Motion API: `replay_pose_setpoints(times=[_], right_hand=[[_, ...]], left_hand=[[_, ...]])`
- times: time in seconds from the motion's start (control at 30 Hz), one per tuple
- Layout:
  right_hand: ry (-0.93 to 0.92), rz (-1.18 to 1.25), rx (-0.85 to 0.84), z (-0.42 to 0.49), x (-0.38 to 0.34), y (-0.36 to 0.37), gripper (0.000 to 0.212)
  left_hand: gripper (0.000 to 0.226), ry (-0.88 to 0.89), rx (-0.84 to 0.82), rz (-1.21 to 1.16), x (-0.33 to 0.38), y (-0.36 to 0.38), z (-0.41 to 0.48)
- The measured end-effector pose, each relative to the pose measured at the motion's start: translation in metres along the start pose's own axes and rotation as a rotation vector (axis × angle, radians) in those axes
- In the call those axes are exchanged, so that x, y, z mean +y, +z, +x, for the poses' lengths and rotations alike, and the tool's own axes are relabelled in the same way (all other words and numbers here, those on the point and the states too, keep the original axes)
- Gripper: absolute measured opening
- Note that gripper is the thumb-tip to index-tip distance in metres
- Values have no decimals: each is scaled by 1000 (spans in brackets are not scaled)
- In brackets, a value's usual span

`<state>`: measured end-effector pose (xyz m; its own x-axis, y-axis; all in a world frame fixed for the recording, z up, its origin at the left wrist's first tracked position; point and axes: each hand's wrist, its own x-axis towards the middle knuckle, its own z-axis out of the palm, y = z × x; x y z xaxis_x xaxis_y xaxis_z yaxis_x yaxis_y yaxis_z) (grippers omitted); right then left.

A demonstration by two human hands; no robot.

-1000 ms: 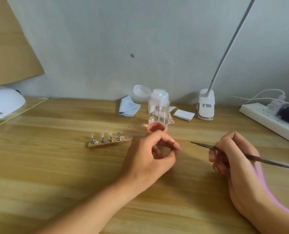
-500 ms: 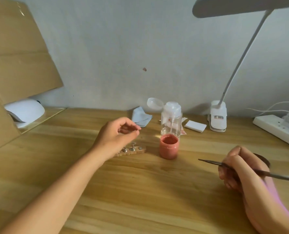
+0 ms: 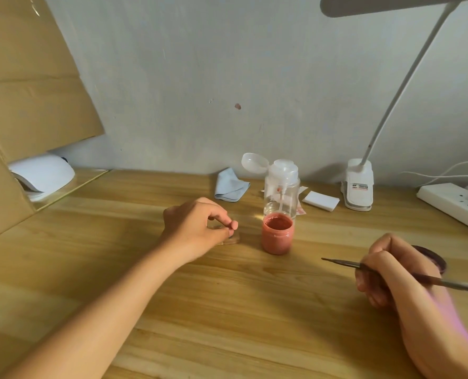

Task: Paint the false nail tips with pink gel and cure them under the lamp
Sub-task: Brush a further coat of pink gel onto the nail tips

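Your left hand [image 3: 197, 228] pinches the nail stand [image 3: 228, 242] just left of the jar [image 3: 278, 236], and the pump bottle [image 3: 282, 187] stands just behind the jar. The curing lamp [image 3: 42, 173] sits far left and the power strip [image 3: 451, 206] far right; your right hand [image 3: 399, 272] holds the brush [image 3: 339, 262] near right

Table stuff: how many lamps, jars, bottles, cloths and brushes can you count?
Lamps: 2, the white nail curing lamp and the clip-on desk lamp
Jars: 1, the open pink gel jar
Bottles: 1, the clear pump bottle
Cloths: 1, the blue cloth
Brushes: 1, the thin brush in the right hand
Total: 6
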<state>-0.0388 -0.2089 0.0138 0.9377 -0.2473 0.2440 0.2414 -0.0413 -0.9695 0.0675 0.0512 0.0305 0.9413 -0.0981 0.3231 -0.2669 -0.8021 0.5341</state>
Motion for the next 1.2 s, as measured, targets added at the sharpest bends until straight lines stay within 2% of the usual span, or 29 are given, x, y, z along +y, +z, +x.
replay_pose_setpoints(times=[0.1,0.4,0.67,0.93,1.2], right_hand=[[-6,-12,-10,0,0,0,27],[-20,-34,-32,0,1,-1,27],[-11,-37,-41,0,1,-2,27],[-18,-34,-39,0,3,-2,27],[-70,-41,-55,-3,1,-1,20]], left_hand=[[32,11,13,29,-2,2,0],[19,26,59,191,-6,3,2],[23,39,83,209,-11,2,2],[18,65,-52,296,-18,-15,5],[25,128,-65,364,-15,-15,6]])
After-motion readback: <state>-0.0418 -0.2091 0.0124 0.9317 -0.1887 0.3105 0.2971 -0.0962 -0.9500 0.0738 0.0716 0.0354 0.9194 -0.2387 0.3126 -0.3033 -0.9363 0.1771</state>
